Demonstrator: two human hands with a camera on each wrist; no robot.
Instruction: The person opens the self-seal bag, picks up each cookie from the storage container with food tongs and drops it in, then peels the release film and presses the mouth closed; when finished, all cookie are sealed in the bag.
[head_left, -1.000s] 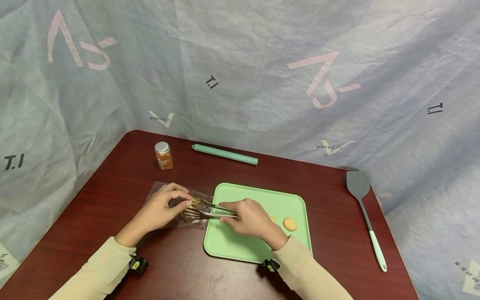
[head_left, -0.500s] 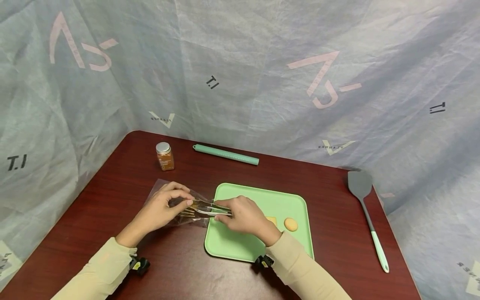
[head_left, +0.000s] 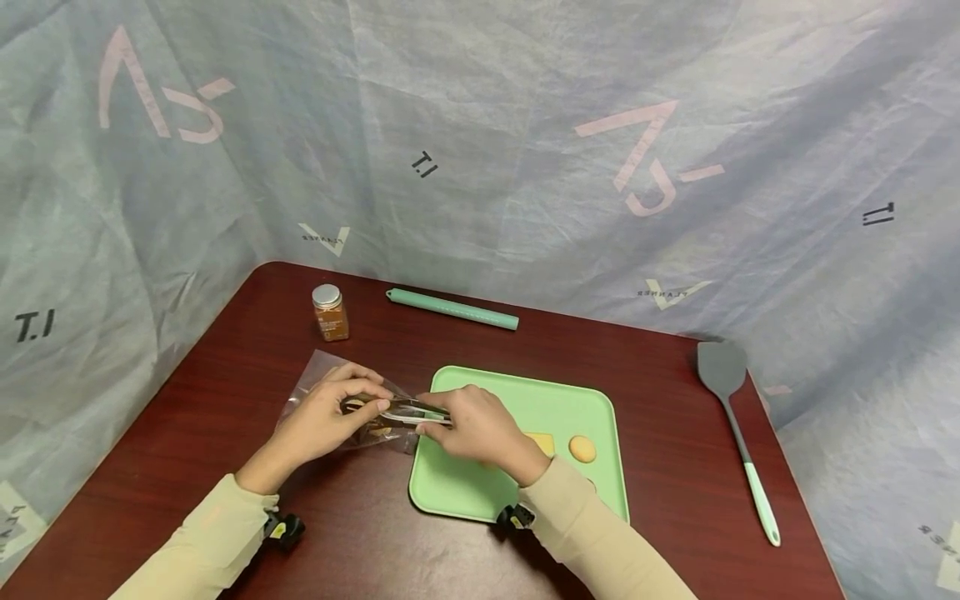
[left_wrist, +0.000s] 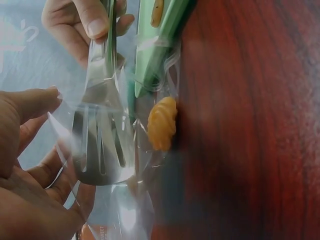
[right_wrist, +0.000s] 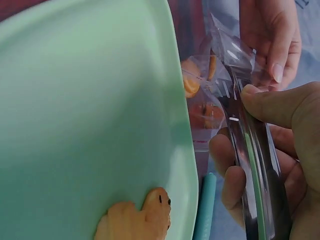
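Note:
My left hand (head_left: 322,417) holds the mouth of a clear plastic bag (head_left: 315,371) at the left of the tray, its fingers curled at the edge. My right hand (head_left: 480,425) grips metal tongs (right_wrist: 272,185) by their arms. Their slotted head (left_wrist: 102,172) is inside the bag in the left wrist view; whether anything sits between the tong ends is unclear. A ridged yellow cookie (left_wrist: 162,124) lies in the lower part of the bag. On the green tray (head_left: 517,383) are a round cookie (head_left: 582,448), a square cookie (head_left: 542,442) and an animal-shaped cookie (right_wrist: 135,220).
A spice jar (head_left: 331,313) with a silver lid stands behind the bag. A green rolling pin (head_left: 453,309) lies along the back of the dark red table (head_left: 390,533). A grey-headed spatula (head_left: 723,371) lies near the right edge. Hanging cloth surrounds the table.
My right hand has moved left, bringing the tongs deeper into the bag. The tong ends look closer together. More of the square cookie shows, while my left hand stays nearly in place.

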